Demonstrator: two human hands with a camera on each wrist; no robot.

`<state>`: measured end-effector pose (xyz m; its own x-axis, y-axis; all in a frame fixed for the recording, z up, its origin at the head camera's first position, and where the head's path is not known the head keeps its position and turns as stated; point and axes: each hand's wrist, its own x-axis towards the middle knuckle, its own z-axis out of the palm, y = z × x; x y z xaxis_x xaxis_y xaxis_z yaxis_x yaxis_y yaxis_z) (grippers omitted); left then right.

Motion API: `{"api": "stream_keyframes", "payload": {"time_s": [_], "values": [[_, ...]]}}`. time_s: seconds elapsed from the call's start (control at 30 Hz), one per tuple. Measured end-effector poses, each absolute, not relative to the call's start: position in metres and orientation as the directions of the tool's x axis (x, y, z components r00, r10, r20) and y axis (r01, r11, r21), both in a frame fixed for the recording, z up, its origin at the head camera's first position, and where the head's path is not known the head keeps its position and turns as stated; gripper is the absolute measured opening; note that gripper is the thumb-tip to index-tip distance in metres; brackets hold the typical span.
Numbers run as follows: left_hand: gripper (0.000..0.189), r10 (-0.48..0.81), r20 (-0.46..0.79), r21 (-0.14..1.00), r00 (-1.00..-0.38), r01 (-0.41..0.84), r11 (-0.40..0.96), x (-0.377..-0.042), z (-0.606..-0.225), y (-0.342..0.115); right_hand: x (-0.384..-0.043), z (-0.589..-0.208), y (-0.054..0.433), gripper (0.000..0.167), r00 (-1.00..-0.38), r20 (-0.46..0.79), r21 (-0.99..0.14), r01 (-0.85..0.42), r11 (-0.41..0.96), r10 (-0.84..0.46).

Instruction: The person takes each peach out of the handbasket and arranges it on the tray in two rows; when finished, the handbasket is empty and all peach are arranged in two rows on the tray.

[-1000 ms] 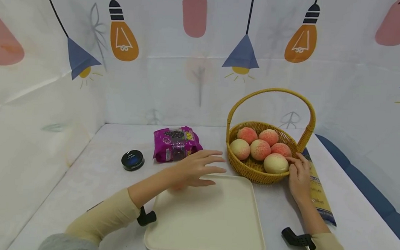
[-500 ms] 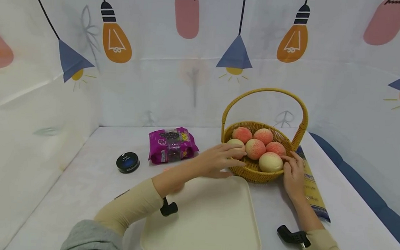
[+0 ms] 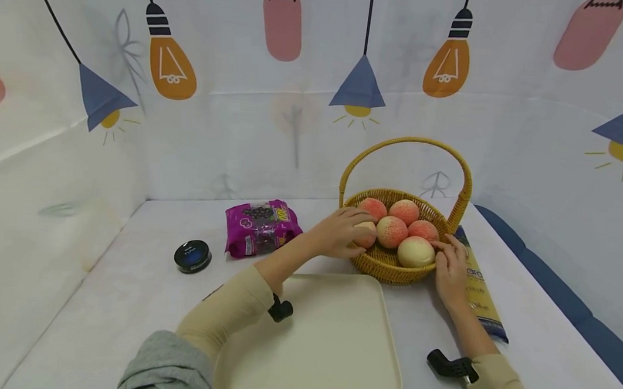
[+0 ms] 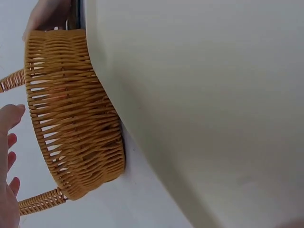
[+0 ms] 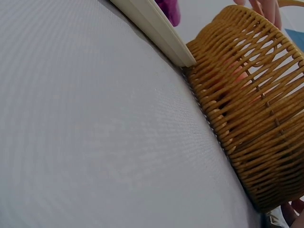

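A yellow wicker basket (image 3: 392, 274) with a tall arched handle holds several peaches, pink to pale yellow. My left hand (image 3: 336, 234) reaches over the basket's left side, fingers spread above a pale peach (image 3: 364, 235) and partly covering it. In the left wrist view its fingertips (image 4: 12, 159) are above the basket rim. My right hand (image 3: 451, 272) grips the basket's right rim, fingertips beside a cream-coloured peach (image 3: 416, 252). In front lies a cream tray (image 3: 336, 337). A pinkish edge (image 4: 292, 223) shows at the left wrist view's bottom corner; the rest of it is out of view.
A purple snack bag (image 3: 259, 227) stands behind the tray, with a round black tin (image 3: 192, 256) to its left. A yellow and blue packet (image 3: 481, 291) lies right of the basket, partly behind my right hand. Printed white cloth (image 3: 241, 126) closes off the back.
My left hand has moved right and away from above the tray to the pale peach in the basket. My right hand stays on the rim. The head view has shifted slightly right.
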<state>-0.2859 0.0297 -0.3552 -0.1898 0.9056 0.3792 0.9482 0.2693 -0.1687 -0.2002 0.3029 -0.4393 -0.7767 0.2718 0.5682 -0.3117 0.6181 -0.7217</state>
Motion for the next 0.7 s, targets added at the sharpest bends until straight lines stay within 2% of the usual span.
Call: {"api": "stream_keyframes", "payload": {"time_s": [0.27, 0.53, 0.7], "values": [[0.028, 0.911, 0.364, -0.136, -0.194, 0.956, 0.259, -0.298, -0.358, 0.046, -0.199, -0.439, 0.306, 0.033, -0.78, 0.554, -0.732, -0.292, 0.615, 0.289], [0.04, 0.912, 0.201, -0.104, -0.357, 0.918, 0.382, -0.305, -0.351, 0.06, -0.2, -0.442, 0.305, 0.032, -0.79, 0.544, -0.731, -0.28, 0.622, 0.283], [0.037, 0.905, 0.117, -0.01, -0.41, 0.91, 0.413, -0.31, -0.352, 0.064, -0.202, -0.441, 0.304, 0.033, -0.784, 0.554, -0.725, -0.289, 0.625, 0.28]]}}
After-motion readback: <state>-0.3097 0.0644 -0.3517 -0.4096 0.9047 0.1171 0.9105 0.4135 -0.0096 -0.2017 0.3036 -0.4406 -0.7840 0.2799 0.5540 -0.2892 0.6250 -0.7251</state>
